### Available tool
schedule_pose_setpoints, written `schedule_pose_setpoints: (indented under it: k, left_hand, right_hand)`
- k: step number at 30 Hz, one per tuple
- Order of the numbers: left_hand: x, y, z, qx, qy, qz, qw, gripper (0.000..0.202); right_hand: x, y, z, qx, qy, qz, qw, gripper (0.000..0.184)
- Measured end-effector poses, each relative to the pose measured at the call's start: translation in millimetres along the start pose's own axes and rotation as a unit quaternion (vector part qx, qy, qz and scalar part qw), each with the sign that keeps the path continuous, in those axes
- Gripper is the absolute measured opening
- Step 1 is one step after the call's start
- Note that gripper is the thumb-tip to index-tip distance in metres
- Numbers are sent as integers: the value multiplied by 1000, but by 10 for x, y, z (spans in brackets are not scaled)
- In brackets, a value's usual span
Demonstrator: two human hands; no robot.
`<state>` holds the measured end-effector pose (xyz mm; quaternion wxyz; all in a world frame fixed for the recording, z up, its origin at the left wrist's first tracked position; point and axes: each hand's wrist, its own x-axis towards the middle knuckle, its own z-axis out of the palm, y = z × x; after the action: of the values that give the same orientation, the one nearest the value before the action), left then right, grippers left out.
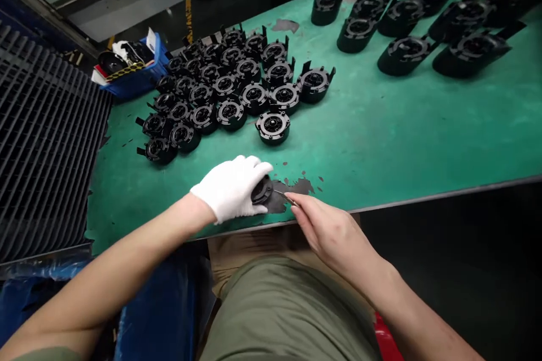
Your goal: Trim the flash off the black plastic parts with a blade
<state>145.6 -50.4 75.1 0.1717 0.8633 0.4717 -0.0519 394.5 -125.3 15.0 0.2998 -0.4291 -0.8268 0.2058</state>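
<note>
Green bench mat [402, 124]. Centre-left: tight cluster of small black round housings [228, 111], with a single housing [273, 127] just apart at its lower right. Upper right: larger black tabbed housings [405, 51]. Upper left: blue bin [139, 82]. Far left: ribbed black panel [46, 146].

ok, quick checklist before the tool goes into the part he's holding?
1. Grip: gloved left hand closed over the black part: ok.
2. Support: black part rests on the green mat, close to the table edge: ok.
3. Tool: right hand pinches the thin tool, tip aimed at the part: ok.
4. Right hand gloved: not ok, bare.
5. Tip touching the part: cannot tell.
6. Clearance: lone round part sits apart from the hands: ok.
</note>
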Motion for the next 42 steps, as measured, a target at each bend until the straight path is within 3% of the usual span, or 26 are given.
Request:
schedule_pose_setpoints:
  k: [2, 6, 13, 19, 24, 27, 31, 34, 42]
  left_hand:
    - [-221, 76, 20, 40, 1, -78, 996, 80]
    - [-509, 120, 45, 30, -23, -134, 990, 90]
    - [-554, 30, 195, -59, -48, -167, 983, 105]
    - [-601, 22, 235, -95, -40, -184, 977, 106]
    - [-603, 9, 248, -98, -33, -178, 978, 100]
    - [-602, 5, 249, -104, -38, -179, 978, 97]
    - [-609, 1, 249, -103, -38, -181, 977, 91]
    - [-611, 0, 243, -98, -33, -184, 977, 88]
    - [-623, -7, 267, -97, -33, -174, 979, 88]
  right_hand:
    - [-5, -49, 23, -20, -16, -8, 1000, 23]
    - [-8, -128, 117, -56, -58, -30, 996, 23]
    - [-31, -203, 129, -91, -63, -99, 989, 35]
    - [13, -178, 10, -120, -90, -133, 980, 45]
    - [76, -142, -38, -135, -134, -156, 969, 41]
    - [96, -94, -32, -115, -156, -136, 972, 36]
    - [90, -27, -6, -22, -161, -58, 985, 23]
    - [72, -36, 13, -9, -153, -21, 988, 27]
    - [82, -58, -7, -59, -195, -43, 978, 26]
